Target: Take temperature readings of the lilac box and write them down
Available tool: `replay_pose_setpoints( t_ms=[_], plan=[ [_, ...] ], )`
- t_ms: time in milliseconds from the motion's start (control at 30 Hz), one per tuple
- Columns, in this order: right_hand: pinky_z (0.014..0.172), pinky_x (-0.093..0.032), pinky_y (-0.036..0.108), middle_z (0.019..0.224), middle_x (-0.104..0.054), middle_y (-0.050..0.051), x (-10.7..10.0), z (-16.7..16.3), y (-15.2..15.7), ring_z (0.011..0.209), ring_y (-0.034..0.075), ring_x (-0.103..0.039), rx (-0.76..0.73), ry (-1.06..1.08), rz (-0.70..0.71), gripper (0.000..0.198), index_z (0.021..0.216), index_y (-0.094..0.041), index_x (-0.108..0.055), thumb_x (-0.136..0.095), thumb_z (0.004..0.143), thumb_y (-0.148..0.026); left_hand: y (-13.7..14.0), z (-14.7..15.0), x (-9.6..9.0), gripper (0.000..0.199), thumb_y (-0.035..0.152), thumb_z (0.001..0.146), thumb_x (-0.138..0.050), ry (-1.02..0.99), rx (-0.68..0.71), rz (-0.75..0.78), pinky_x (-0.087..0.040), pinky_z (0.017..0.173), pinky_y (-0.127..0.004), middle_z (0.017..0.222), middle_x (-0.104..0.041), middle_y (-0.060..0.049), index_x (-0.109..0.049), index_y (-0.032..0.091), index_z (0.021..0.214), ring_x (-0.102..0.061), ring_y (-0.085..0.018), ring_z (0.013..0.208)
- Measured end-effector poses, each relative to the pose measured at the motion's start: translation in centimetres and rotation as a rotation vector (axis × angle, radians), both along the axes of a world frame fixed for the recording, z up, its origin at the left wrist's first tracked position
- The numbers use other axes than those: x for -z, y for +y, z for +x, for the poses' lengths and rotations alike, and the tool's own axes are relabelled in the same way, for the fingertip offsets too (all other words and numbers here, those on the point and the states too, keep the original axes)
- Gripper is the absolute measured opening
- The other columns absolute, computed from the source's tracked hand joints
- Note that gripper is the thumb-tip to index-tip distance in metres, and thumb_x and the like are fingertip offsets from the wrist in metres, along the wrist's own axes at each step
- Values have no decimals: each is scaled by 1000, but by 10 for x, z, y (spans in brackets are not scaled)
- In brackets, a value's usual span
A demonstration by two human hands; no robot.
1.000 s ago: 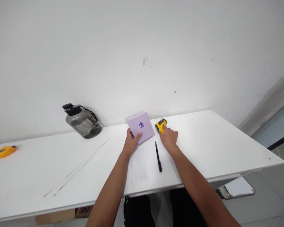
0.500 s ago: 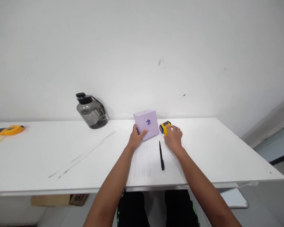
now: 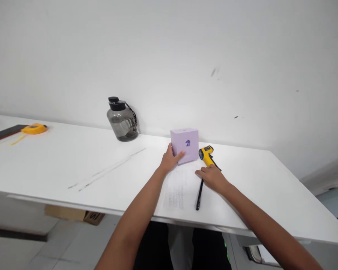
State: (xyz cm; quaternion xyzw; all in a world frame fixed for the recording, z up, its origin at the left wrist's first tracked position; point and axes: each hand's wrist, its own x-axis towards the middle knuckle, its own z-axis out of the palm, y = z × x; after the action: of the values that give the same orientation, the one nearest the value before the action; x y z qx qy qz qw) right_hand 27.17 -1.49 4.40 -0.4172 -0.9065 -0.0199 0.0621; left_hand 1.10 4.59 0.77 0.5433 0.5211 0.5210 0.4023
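My left hand (image 3: 171,160) grips a lilac box (image 3: 189,145) by its left side, thumb across the front. The box has a dark purple horse-head mark and stands tilted on the table. My right hand (image 3: 212,177) is closed over the upper end of a black pen (image 3: 199,197); the fingers hide that end. Just beyond this hand lies a yellow and black infrared thermometer gun (image 3: 207,154), its handle partly behind the fingers. A printed paper sheet (image 3: 173,193) lies flat between my forearms, below the box.
A grey water jug (image 3: 123,123) with a black lid stands near the wall. A yellow tape measure (image 3: 34,128) rests beside a dark flat object (image 3: 7,133) at far left. Below the white table (image 3: 101,165) is a cardboard box (image 3: 64,212).
My right hand has left the thermometer gun and come nearer, onto the pen, which has turned. My left hand still holds the box. The whole view has shifted and tilted.
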Motion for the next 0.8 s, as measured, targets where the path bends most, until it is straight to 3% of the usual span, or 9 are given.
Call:
replay_pose_setpoints(
  t_ms=[167, 300, 433, 567, 667, 733, 800],
  plan=[
    [72, -48, 31, 95, -76, 6, 4, 24, -14, 76, 20, -66, -51, 11, 54, 60, 142, -24, -73, -48, 94, 1, -2, 0, -3, 91, 70, 79, -88, 33, -5, -15, -54, 114, -58, 147, -70, -18, -52, 27, 149, -70, -38, 131],
    [71, -48, 32, 93, -73, 6, 14, 41, -20, 72, 18, -64, -245, -72, 193, 64, 140, -23, -74, -50, 90, 9, -2, 0, -3, 90, 70, 80, -88, 8, 16, -8, -55, 114, -57, 148, -70, -18, -51, 27, 150, -69, -37, 133],
    [70, -48, 32, 83, -70, 5, 20, 37, -17, 70, 18, -63, -374, -12, 216, 51, 129, -23, -76, -46, 99, 5, -3, 1, -3, 91, 68, 79, -89, -14, 8, -3, -56, 113, -55, 146, -71, -18, -51, 27, 151, -70, -37, 131],
    [74, -54, 34, 94, -79, 11, 18, 11, -25, 73, 20, -69, -172, 356, 58, 36, 126, -22, -73, -40, 112, -21, -4, 1, -3, 88, 67, 79, -89, -11, 11, -5, -57, 112, -55, 145, -72, -16, -53, 28, 149, -71, -37, 130],
    [80, -58, 35, 111, -80, 11, 16, -17, -34, 77, 19, -70, -82, 661, -229, 31, 132, -24, -64, -50, 110, -40, -3, 1, -3, 87, 67, 80, -88, -6, 19, 6, -55, 113, -56, 146, -71, -17, -53, 28, 149, -70, -37, 131],
    [73, -56, 33, 94, -77, 4, 16, -31, -38, 71, 19, -65, -63, 688, -378, 31, 116, -26, -65, -68, 98, -52, -3, 1, -2, 88, 67, 80, -88, -7, 18, 12, -55, 114, -56, 146, -71, -17, -52, 27, 150, -70, -37, 132],
    [67, -51, 31, 74, -66, -3, 15, -39, -40, 63, 17, -58, -18, 679, -471, 28, 101, -27, -63, -68, 97, -54, -3, 1, -2, 88, 67, 80, -89, -7, 10, 12, -55, 114, -56, 144, -72, -17, -52, 27, 150, -70, -37, 131]
  ],
)
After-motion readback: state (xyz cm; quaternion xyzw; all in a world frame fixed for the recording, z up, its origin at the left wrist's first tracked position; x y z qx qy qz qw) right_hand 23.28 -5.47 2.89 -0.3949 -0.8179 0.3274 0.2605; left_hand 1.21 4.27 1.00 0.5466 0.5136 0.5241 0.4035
